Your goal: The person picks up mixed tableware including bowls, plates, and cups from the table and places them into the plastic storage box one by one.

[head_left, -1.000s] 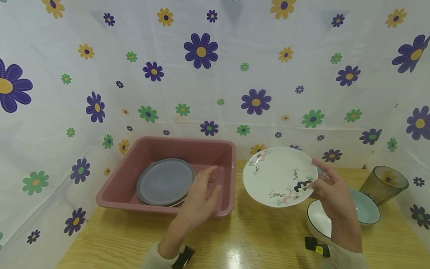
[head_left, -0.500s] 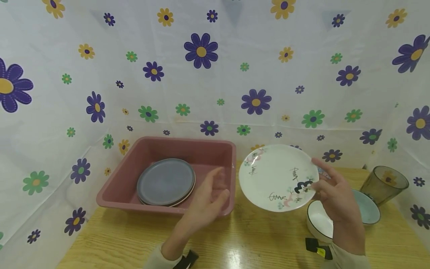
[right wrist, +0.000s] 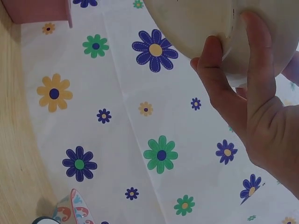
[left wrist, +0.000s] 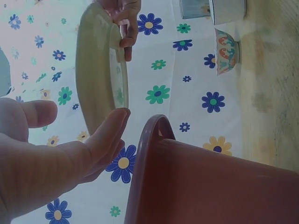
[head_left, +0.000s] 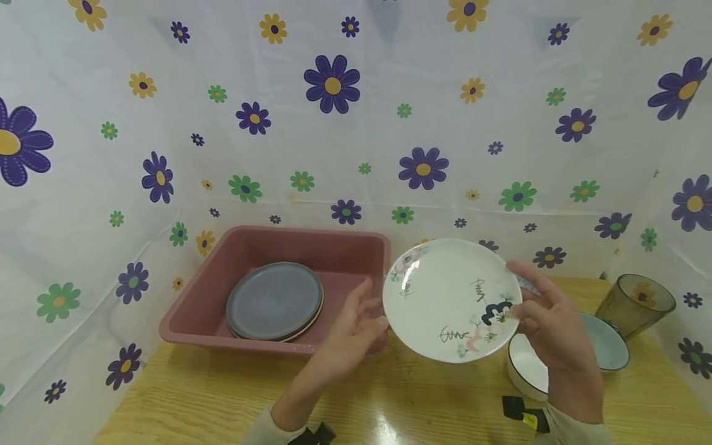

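Observation:
A white plate with floral and written decoration is held up in the air, its face tilted toward me. My right hand grips its right rim, thumb on the face and fingers spread under the base. At the plate's left edge is my left hand, its fingers extended. In the left wrist view the left fingertips come right up to the plate's lower rim, while the thumb stands apart from it. Grey-blue round plates lie stacked inside the pink basin on the left.
On the right of the wooden table stand a white bowl, a pale blue bowl and a tinted glass. A small patterned bowl shows in the left wrist view. A flowered sheet hangs behind and at both sides.
The white plate has moved left and slightly toward me in my right hand. My left hand has moved right, from over the basin to the plate's left edge.

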Tool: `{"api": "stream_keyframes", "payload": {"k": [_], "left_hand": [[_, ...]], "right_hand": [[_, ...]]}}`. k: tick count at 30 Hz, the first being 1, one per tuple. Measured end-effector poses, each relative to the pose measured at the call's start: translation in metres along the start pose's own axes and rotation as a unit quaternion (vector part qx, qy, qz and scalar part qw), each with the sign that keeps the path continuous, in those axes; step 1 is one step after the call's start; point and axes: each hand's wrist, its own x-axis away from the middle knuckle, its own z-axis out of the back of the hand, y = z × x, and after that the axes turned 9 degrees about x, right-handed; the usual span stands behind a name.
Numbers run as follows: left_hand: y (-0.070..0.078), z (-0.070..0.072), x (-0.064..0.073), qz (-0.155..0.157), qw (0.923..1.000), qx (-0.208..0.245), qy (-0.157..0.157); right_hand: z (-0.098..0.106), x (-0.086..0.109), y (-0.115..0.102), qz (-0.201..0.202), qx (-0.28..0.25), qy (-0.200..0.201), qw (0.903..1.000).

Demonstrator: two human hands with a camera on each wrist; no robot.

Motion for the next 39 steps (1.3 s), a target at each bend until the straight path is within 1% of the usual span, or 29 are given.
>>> {"api": "stream_keyframes", "payload": {"k": [2, 4, 6, 8, 11, 15, 18, 20, 23, 26, 29, 32, 36, 39], "left_hand": [[-0.001, 0.000, -0.001, -0.005, 1.0000, -0.005, -0.005], [-0.003, 0.000, -0.002, -0.016, 0.9997, -0.009, -0.015], [-0.004, 0.001, -0.003, -0.024, 0.9992, 0.005, -0.033], [-0.005, 0.001, -0.004, -0.029, 0.9980, 0.028, -0.050], [-0.005, 0.001, -0.005, -0.017, 0.9967, 0.058, -0.054], [-0.006, 0.000, -0.005, 0.015, 0.9966, 0.076, -0.030], [-0.006, 0.000, -0.005, 0.030, 0.9945, 0.097, -0.024], [-0.005, 0.000, -0.005, 0.033, 0.9926, 0.113, -0.028], [-0.005, 0.001, -0.007, 0.039, 0.9899, 0.130, -0.041], [-0.005, 0.002, -0.008, 0.048, 0.9854, 0.154, -0.054], [-0.005, 0.004, -0.009, 0.061, 0.9813, 0.169, -0.068], [-0.005, 0.006, -0.008, 0.073, 0.9800, 0.169, -0.074], [-0.006, 0.008, -0.008, 0.073, 0.9780, 0.176, -0.085], [-0.004, 0.009, -0.008, 0.072, 0.9718, 0.199, -0.104]], "right_hand": [[0.000, -0.002, 0.001, 0.013, -0.006, -0.021, 0.9997], [-0.002, -0.002, 0.002, 0.014, -0.001, -0.030, 0.9995], [-0.003, -0.003, 0.002, 0.006, 0.005, -0.030, 0.9995], [-0.005, -0.003, 0.002, -0.007, 0.018, -0.023, 0.9995], [-0.008, -0.003, 0.002, -0.018, 0.024, -0.025, 0.9993], [-0.009, -0.002, 0.001, -0.020, 0.013, -0.037, 0.9990], [-0.010, -0.002, 0.001, -0.016, 0.003, -0.052, 0.9985], [-0.010, -0.003, 0.001, -0.012, -0.001, -0.063, 0.9979], [-0.010, -0.003, 0.001, -0.001, -0.022, -0.088, 0.9959], [-0.010, -0.004, 0.002, 0.005, -0.038, -0.103, 0.9939], [-0.010, -0.004, 0.003, 0.006, -0.040, -0.107, 0.9934], [-0.009, -0.004, 0.004, 0.005, -0.033, -0.107, 0.9937], [-0.009, -0.003, 0.004, 0.003, -0.026, -0.109, 0.9937], [-0.008, -0.004, 0.005, 0.001, -0.028, -0.116, 0.9928]]}}
